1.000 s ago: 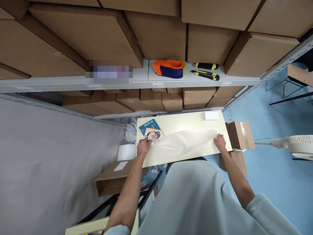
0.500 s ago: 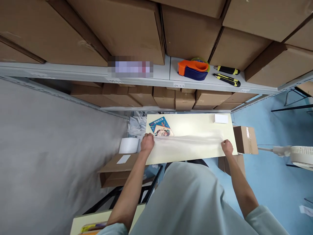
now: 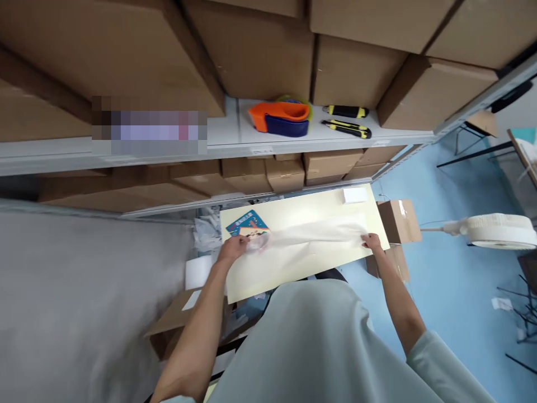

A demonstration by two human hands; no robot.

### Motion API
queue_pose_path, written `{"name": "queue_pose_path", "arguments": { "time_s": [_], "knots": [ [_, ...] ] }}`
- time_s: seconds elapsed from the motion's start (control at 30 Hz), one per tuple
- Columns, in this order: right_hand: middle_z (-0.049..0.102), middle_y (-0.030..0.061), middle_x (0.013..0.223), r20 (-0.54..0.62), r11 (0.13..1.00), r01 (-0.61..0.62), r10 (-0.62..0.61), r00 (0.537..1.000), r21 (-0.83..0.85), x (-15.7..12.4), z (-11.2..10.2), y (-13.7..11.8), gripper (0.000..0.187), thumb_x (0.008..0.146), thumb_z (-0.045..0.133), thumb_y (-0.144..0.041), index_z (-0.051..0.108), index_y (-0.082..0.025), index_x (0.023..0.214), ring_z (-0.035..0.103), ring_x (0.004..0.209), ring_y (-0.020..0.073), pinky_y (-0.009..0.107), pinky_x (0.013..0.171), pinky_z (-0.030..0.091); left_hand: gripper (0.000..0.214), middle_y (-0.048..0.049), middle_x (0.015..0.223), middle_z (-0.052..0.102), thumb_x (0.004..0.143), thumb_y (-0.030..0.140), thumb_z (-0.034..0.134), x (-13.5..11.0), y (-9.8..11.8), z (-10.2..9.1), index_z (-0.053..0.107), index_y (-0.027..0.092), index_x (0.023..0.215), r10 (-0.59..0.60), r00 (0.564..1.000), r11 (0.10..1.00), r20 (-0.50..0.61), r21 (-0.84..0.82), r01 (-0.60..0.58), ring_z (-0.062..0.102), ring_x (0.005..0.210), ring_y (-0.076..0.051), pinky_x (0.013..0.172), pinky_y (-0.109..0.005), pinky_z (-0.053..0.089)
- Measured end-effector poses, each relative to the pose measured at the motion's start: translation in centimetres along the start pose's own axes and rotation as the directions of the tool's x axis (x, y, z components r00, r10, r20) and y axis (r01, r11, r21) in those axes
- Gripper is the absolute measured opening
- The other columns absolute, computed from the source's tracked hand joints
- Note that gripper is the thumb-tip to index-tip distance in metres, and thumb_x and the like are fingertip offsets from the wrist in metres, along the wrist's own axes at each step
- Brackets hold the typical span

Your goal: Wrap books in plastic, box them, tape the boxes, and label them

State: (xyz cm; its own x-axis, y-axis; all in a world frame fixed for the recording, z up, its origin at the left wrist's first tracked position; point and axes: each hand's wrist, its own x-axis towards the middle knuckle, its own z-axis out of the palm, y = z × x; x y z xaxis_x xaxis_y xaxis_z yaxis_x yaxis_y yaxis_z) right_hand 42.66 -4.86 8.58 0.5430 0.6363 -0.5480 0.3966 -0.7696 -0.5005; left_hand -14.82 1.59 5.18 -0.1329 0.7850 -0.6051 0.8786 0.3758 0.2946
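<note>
A translucent white wrapping sheet [image 3: 310,238] stretches across the pale yellow table [image 3: 310,204]. My left hand [image 3: 235,247] is closed on its left end, where the film looks bunched. At the right end, my right hand [image 3: 371,242] pinches the sheet's edge between the fingertips. Just beyond my left hand lies a blue picture book [image 3: 247,221], its lower part partly covered by the hand and the film. A small white stack or box [image 3: 354,195], too plain to identify, sits near the table's far right corner.
Cardboard boxes [image 3: 268,50] fill the shelf above the table. On the shelf edge lie an orange and blue tape dispenser [image 3: 287,124] and two box cutters [image 3: 346,129]. A white roll [image 3: 198,272] stands left of the table; a white fan [image 3: 501,230] is at right.
My view has turned, so the shelf and table appear tilted and shifted left. My left hand now overlaps the book's lower edge, and the sheet looks slacker and more creased.
</note>
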Motion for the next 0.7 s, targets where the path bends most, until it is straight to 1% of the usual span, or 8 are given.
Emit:
{"name": "queue_pose_path", "arguments": {
  "time_s": [0.07,0.13,0.2,0.27,0.4,0.47,0.6,0.7],
  "knots": [
    [0.071,0.0123,0.127,0.009,1.0,0.02,-0.02,1.0,0.017,0.7,-1.4,1.0,0.037,0.104,0.071,-0.041,0.068,-0.013,0.129,0.073,0.108,0.0256,0.043,0.093,0.064,0.026,-0.0127,0.116,0.083,0.084,0.024,0.063,0.3,0.5,-0.2,0.078,0.02,0.104,-0.012,1.0,1.0,-0.014,0.011,0.012,0.076,0.11,-0.032,0.088,-0.032,0.056],
    [0.075,0.0084,0.098,0.026,0.999,0.047,-0.047,0.999,0.021,1.5,-3.2,2.2,0.032,0.102,0.072,-0.043,0.071,-0.012,0.106,0.075,0.087,0.0211,0.032,0.078,0.063,0.025,-0.0144,0.114,0.083,0.083,0.027,0.064,0.6,1.0,-0.2,0.077,0.019,0.102,-0.016,1.0,1.0,-0.011,0.011,0.016,0.077,0.108,-0.034,0.087,-0.035,0.057],
    [0.069,0.0022,0.074,0.034,0.997,0.081,-0.082,0.996,0.017,2.1,-4.8,3.4,0.034,0.1,0.07,-0.046,0.066,-0.016,0.087,0.071,0.068,0.0169,0.025,0.065,0.058,0.021,-0.0144,0.106,0.083,0.081,0.031,0.066,0.8,1.6,0.2,0.076,0.019,0.096,-0.013,1.0,1.0,0.007,0.005,0.013,0.077,0.101,-0.036,0.084,-0.037,0.058],
    [0.066,-0.0015,0.068,0.043,0.995,0.102,-0.102,0.994,-0.002,2.7,-5.9,4.6,0.03,0.097,0.069,-0.046,0.063,-0.019,0.085,0.066,0.058,0.0141,0.023,0.059,0.055,0.017,-0.0138,0.099,0.082,0.08,0.033,0.069,0.8,2.4,1.0,0.075,0.02,0.089,-0.006,1.0,1.0,0.02,-0.003,0.006,0.077,0.095,-0.036,0.081,-0.039,0.058],
    [0.069,0.0002,0.071,0.032,0.989,0.078,-0.074,0.997,-0.124,3.6,-6.5,6.0,0.015,0.089,0.072,-0.031,0.065,-0.018,0.089,0.063,0.052,0.0137,0.025,0.056,0.053,0.011,-0.0105,0.09,0.08,0.074,0.027,0.071,0.5,4.8,2.9,0.071,0.021,0.082,0.033,0.999,0.999,-0.007,-0.032,-0.033,0.076,0.091,-0.036,0.081,-0.041,0.058],
    [0.073,0.006,0.079,-0.016,0.974,0.062,-0.067,0.998,-0.218,3.7,-6.4,6.0,0.011,0.086,0.072,-0.023,0.067,-0.016,0.093,0.068,0.061,0.0174,0.027,0.062,0.055,0.013,-0.01,0.091,0.079,0.071,0.023,0.071,0.0,6.0,3.7,0.071,0.02,0.084,0.063,0.996,0.996,-0.059,-0.06,-0.066,0.075,0.094,-0.036,0.085,-0.042,0.058],
    [0.074,0.0198,0.118,-0.094,0.914,0.129,-0.178,0.979,-0.385,3.1,-5.6,4.0,0.027,0.093,0.064,-0.021,0.067,-0.014,0.118,0.075,0.102,0.0266,0.033,0.085,0.056,0.031,-0.0181,0.122,0.075,0.081,0.017,0.064,-1.7,7.4,5.4,0.073,0.016,0.11,0.113,0.964,0.979,-0.242,-0.138,-0.149,0.071,0.116,-0.034,0.107,-0.045,0.053],
    [0.073,0.0196,0.127,0.001,0.85,0.272,-0.304,0.953,-0.451,2.4,-3.4,0.7,0.032,0.099,0.057,-0.027,0.065,-0.015,0.128,0.073,0.111,0.029,0.037,0.092,0.054,0.04,-0.0195,0.141,0.066,0.088,0.016,0.062,-2.9,6.7,6.9,0.068,0.015,0.128,0.143,0.927,0.959,-0.347,-0.184,-0.216,0.06,0.136,-0.031,0.118,-0.042,0.046]
  ]
}}
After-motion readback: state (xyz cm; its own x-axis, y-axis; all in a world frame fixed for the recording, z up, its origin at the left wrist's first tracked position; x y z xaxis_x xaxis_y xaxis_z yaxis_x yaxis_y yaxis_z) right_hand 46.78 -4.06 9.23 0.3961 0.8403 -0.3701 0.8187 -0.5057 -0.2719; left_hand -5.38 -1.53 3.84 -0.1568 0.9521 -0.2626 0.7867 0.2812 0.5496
